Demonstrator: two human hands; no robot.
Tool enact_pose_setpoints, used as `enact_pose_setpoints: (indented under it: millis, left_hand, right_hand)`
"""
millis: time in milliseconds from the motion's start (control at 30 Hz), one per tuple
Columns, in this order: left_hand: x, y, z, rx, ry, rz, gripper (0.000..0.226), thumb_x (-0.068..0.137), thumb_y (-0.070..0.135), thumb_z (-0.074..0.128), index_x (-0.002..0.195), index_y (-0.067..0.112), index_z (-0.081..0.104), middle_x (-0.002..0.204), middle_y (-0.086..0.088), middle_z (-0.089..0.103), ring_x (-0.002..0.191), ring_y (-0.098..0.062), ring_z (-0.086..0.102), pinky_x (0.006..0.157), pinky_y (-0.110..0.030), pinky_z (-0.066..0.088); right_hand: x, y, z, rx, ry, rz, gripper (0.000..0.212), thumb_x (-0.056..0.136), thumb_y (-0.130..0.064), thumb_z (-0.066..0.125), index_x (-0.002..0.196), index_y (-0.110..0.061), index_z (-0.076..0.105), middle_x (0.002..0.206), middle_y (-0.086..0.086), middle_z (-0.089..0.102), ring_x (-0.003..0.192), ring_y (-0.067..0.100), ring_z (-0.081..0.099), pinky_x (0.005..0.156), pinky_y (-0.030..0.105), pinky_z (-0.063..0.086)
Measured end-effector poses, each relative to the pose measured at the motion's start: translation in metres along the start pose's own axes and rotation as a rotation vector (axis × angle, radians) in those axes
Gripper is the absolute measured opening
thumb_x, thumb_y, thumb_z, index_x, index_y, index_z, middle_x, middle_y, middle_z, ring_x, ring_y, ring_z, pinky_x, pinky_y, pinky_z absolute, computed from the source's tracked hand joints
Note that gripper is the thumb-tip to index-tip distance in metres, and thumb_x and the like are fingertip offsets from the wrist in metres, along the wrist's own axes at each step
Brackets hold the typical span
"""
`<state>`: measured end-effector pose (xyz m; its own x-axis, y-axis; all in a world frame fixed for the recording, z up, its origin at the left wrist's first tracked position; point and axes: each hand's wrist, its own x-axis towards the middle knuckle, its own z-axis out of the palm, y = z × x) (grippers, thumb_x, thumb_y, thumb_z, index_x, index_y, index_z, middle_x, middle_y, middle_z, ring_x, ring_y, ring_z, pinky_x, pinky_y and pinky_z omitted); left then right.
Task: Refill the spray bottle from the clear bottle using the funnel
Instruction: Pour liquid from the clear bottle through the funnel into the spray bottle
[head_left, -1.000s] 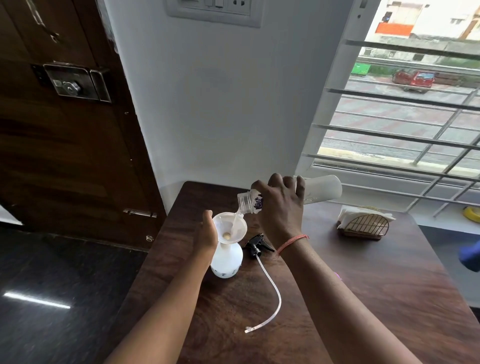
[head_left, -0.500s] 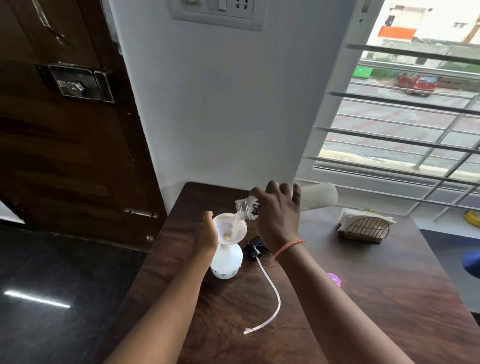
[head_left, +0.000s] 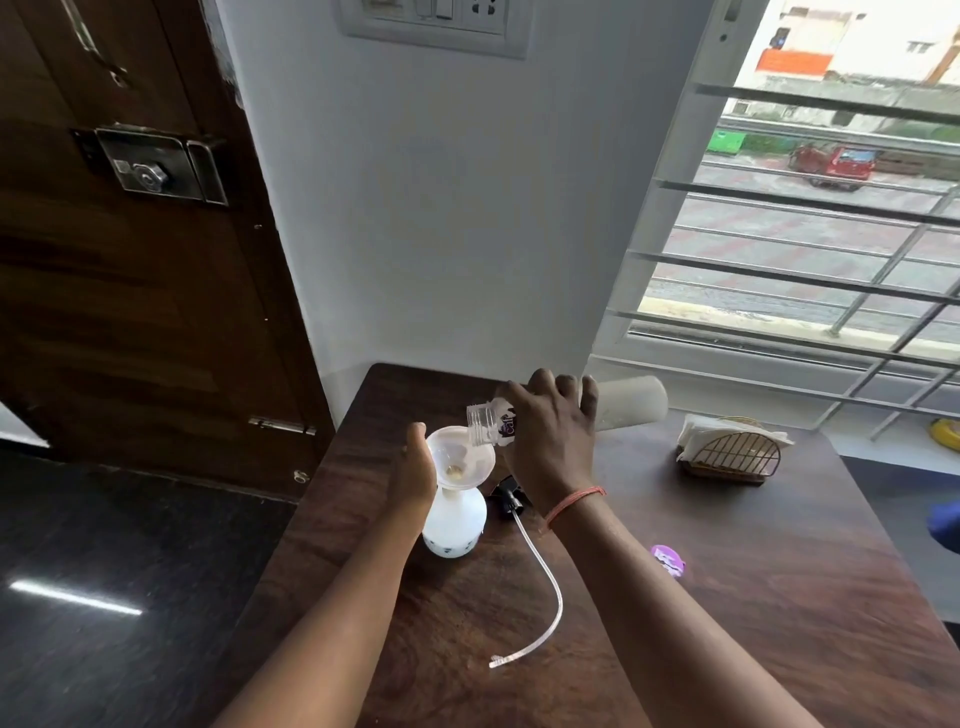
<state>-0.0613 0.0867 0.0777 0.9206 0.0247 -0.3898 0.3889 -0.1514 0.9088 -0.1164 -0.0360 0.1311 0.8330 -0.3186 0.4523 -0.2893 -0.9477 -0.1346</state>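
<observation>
On the desk, near its far left corner, your right hand is wrapped around the clear bottle. Its long axis lies nearly level, base toward the window, mouth pointing left and slightly down over the funnel. Raise the base gradually so the stream lands inside the cone. The spray bottle stands upright beneath. Your left hand cups the funnel's left rim; whether it grips, you cannot tell. Hold it steady.
</observation>
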Motion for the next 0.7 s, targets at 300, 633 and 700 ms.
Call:
enact_pose_setpoints:
  millis: [300,633,700]
  left_hand:
    - [0.001,0.005,-0.012,-0.037,-0.230,-0.111,0.068,0.083,0.075,0.030,0.095,0.015,0.058,0.064,-0.003,0.047,0.049,-0.012,0.038,0.042,-0.019,0.030]
    - [-0.005,0.008,-0.022,0.023,-0.295,-0.014,0.052,0.082,0.073,0.041,0.075,0.023,0.051,0.067,0.001,0.043,0.057,-0.011,0.039,0.054,-0.024,0.030]
    - [-0.003,0.007,-0.026,0.093,-0.282,0.025,0.061,0.080,0.075,0.038,0.078,0.018,0.059,0.067,0.001,0.049,0.059,-0.011,0.045,0.055,-0.024,0.035]
  right_hand:
    - [-0.003,0.010,0.007,0.792,-0.375,0.489,0.065,0.051,-0.004,0.067,0.100,-0.046,0.059,0.098,-0.002,0.065,0.092,0.027,0.059,0.085,0.041,0.052]
    - [-0.009,0.037,0.015,1.158,-0.201,0.613,0.059,0.058,0.014,0.070,0.104,-0.019,0.054,0.089,0.005,0.061,0.074,0.016,0.056,0.061,0.017,0.049]
    - [-0.011,0.049,0.026,1.064,-0.119,0.702,0.062,0.044,-0.014,0.078,0.096,-0.036,0.052,0.097,0.004,0.065,0.085,0.024,0.062,0.075,0.035,0.054]
